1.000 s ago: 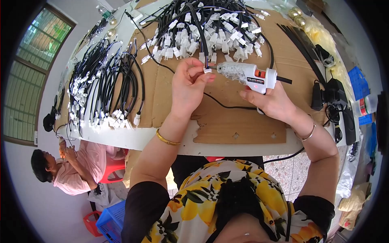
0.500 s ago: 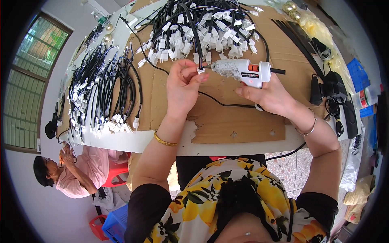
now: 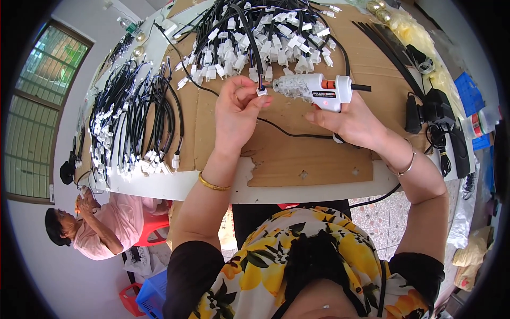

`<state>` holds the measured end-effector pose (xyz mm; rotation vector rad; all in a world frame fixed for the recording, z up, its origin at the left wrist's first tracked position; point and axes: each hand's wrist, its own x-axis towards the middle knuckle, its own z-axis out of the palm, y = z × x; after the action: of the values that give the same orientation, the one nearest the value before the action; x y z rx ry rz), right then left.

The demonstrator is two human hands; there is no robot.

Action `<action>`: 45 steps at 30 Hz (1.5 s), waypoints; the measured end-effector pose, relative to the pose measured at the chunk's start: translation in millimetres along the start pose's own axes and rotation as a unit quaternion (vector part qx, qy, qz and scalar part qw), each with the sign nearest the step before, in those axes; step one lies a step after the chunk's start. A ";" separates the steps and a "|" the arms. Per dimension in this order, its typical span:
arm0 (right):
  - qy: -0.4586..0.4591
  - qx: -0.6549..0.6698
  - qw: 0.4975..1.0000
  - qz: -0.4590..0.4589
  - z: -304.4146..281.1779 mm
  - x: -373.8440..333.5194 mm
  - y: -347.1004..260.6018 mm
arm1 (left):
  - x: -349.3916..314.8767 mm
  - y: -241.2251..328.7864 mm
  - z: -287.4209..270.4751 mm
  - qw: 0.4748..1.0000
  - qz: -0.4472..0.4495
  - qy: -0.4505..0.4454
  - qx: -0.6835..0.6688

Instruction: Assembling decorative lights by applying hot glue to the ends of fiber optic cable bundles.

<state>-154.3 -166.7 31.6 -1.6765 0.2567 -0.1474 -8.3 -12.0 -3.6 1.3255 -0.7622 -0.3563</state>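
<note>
- At your far left, a person in a pink top (image 3: 114, 226) sits beside the table; near the table's far left corner stands a clear bottle (image 3: 126, 24) with a green label.
- Next, a spread of black cables (image 3: 164, 114) with white plugs lies at your left, partly on the cardboard (image 3: 313, 167).
- Your left hand (image 3: 232, 112) is closed in a pinch, thumb and fingers gripping a small white connector (image 3: 261, 92) at the fingertips.
- A black cable (image 3: 251, 40) runs from that connector away from you, over a large heap of white-plugged cables (image 3: 287, 45).
- Just right of the connector is the nozzle of a white glue gun (image 3: 313, 86); you cannot tell whether they touch. Its side carries a dark label (image 3: 324, 94) with pale lettering, and a black rod (image 3: 362, 87) sticks out behind.
- Your right hand (image 3: 355, 121) is wrapped around the gun's handle.
- At your far right, past a black power adapter (image 3: 440, 112), lies a clear container (image 3: 482, 123) with a red-and-white label.
</note>
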 end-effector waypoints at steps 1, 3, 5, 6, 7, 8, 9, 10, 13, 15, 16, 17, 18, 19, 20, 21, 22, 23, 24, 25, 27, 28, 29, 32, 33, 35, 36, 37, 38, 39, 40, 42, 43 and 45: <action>-0.001 0.000 1.000 0.000 -0.1 -0.3 -2.0 | -0.4 -0.2 -0.6 1.000 0.002 0.000 -0.005; 0.001 -0.006 1.000 0.010 0.0 -1.8 -8.4 | -0.5 0.7 -0.4 1.000 0.005 0.002 -0.007; 0.003 -0.005 1.000 -0.003 -0.2 -1.7 -6.8 | -0.8 2.4 0.3 1.000 0.009 0.005 -0.009; 0.007 -0.004 1.000 -0.015 -0.5 -1.5 -5.3 | -1.0 3.1 0.5 1.000 0.002 0.004 -0.019; 0.004 -0.006 1.000 -0.016 -0.6 -1.3 -3.4 | -1.2 4.0 0.7 1.000 -0.005 0.003 -0.029; 0.010 0.000 1.000 -0.025 -0.8 -1.1 -1.1 | -1.4 5.3 1.2 1.000 -0.003 0.006 -0.029; 0.016 0.005 0.999 -0.034 -1.0 -1.2 0.0 | -1.6 6.6 1.9 0.999 -0.006 0.006 -0.033; 0.013 0.004 0.999 -0.035 -1.0 -1.3 -0.9 | -1.7 7.3 1.9 0.999 -0.009 0.006 -0.037; 0.007 -0.007 0.999 -0.034 1.0 -3.0 -6.6 | -0.9 2.7 1.0 0.999 -0.006 0.007 -0.045; 0.023 -0.001 1.000 -0.016 4.7 -4.2 -10.0 | -0.7 -2.0 -2.4 0.999 -0.006 0.007 -0.042; 0.020 -0.003 1.000 -0.015 5.3 -4.9 -10.1 | -0.3 -3.3 -3.0 0.999 -0.006 0.005 -0.034; 0.022 0.000 1.000 -0.010 5.6 -5.6 -9.9 | 0.0 -3.9 -3.2 0.999 -0.006 0.008 -0.036; 0.024 0.003 1.000 -0.004 5.4 -5.5 -9.7 | 0.1 -4.2 -3.1 0.999 -0.008 0.018 -0.030; 0.022 0.001 1.000 -0.003 4.1 -4.7 -8.5 | 0.3 -4.4 -2.7 0.999 -0.012 0.028 -0.024; 0.019 -0.018 1.000 -0.003 2.4 -3.6 -6.2 | 0.4 -4.5 -2.3 0.999 -0.012 0.031 -0.025; 0.016 -0.037 0.999 -0.002 1.4 -2.9 -4.5 | 0.4 -4.5 -1.7 0.999 -0.014 0.037 -0.018; 0.014 -0.038 0.999 -0.002 1.3 -2.3 -3.7 | 0.2 -4.4 -1.8 0.999 -0.015 0.044 -0.009; 0.014 -0.036 0.999 -0.005 1.4 -2.0 -3.1 | 0.1 -4.6 -2.0 0.999 -0.015 0.046 -0.010; 0.014 -0.033 0.999 -0.008 1.7 -1.8 -2.7 | 0.0 -4.8 -2.2 0.999 -0.012 0.051 -0.003; 0.012 -0.034 0.999 -0.008 2.1 -1.5 -3.2 | 0.1 -5.1 -2.7 0.998 -0.009 0.056 0.005; 0.018 -0.051 0.999 -0.002 2.6 -1.5 -4.8 | 0.1 -5.9 -4.6 0.998 -0.008 0.053 0.024; 0.017 -0.052 0.999 -0.001 2.7 -1.2 -4.0 | 0.1 -6.2 -5.2 0.998 -0.007 0.047 0.043; 0.019 -0.046 0.999 -0.002 2.6 -0.9 -2.5 | 0.1 -6.0 -5.2 0.998 -0.007 0.048 0.042; 0.021 -0.039 0.999 0.004 3.7 -0.8 -2.4 | -0.1 -5.2 -4.6 0.996 -0.008 0.062 0.069; 0.023 -0.038 0.999 0.009 4.4 -1.0 -3.0 | 0.0 -5.7 -4.3 0.995 0.002 0.074 0.068; 0.025 -0.032 0.999 0.007 6.0 -1.1 -4.0 | -0.2 -6.0 -3.8 0.994 0.012 0.087 0.066; 0.028 -0.025 0.999 0.005 6.5 -1.1 -4.1 | -0.4 -5.7 -3.7 0.993 0.014 0.089 0.077; 0.028 -0.025 0.999 0.005 6.6 -1.3 -3.8 | -0.3 -5.6 -3.5 0.992 0.016 0.091 0.088; 0.030 -0.018 0.999 0.003 6.6 -1.3 -3.1 | -0.2 -5.9 -3.3 0.992 0.016 0.092 0.087; 0.033 -0.011 0.999 0.000 6.5 -1.3 -2.6 | 0.0 -6.2 -3.1 0.991 0.017 0.093 0.090; 0.032 -0.011 0.999 0.000 6.7 -1.2 -2.4 | -0.1 -6.0 -3.0 0.991 0.018 0.095 0.093; 0.029 -0.017 0.999 0.003 6.7 -0.8 -2.3 | -0.6 -4.4 -2.2 0.990 0.019 0.097 0.098; 0.029 -0.017 0.999 0.003 6.3 -0.8 -2.0 | -0.8 -3.8 -1.7 0.990 0.020 0.099 0.103; 0.021 -0.024 0.999 0.017 5.2 -1.1 -1.4 | -1.1 -2.8 -1.0 0.989 0.025 0.100 0.110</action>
<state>-153.9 -161.3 32.5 -1.7180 0.3212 -0.1522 -7.9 -11.2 -6.7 1.5213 -0.6783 -0.0984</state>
